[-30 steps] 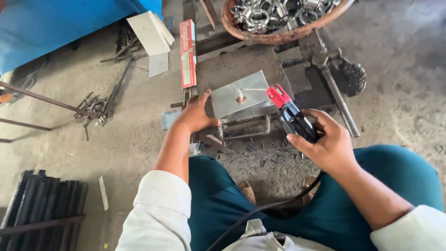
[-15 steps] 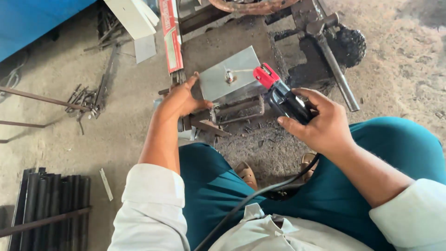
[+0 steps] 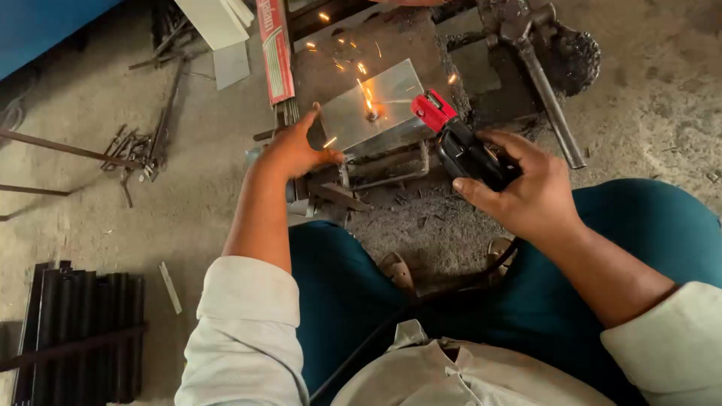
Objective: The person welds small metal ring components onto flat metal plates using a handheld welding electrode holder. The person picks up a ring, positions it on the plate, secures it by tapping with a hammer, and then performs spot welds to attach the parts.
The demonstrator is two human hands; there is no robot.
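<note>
Dusty concrete floor (image 3: pixel 654 113), black tube bundle (image 3: pixel 79 331) at left, loose rod scraps (image 3: pixel 139 146), grey metal plate (image 3: pixel 372 105)

Steel plate (image 3: pixel 372 113), centre top: bare metal, smooth, dull grey sheen. Electrode holder (image 3: pixel 460 143): glossy black plastic, red jaws. Floor (image 3: pixel 662 113): rough, gritty concrete. Black tubes (image 3: pixel 75 331), lower left: matt metal. Trousers (image 3: pixel 602 248): teal cloth.

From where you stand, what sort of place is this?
Likely a small metal or welding workshop, worked at floor level. The right hand holds a black and red electrode holder, sparks fly off a grey steel plate, and dark metal bars lie stacked on the floor.
</note>
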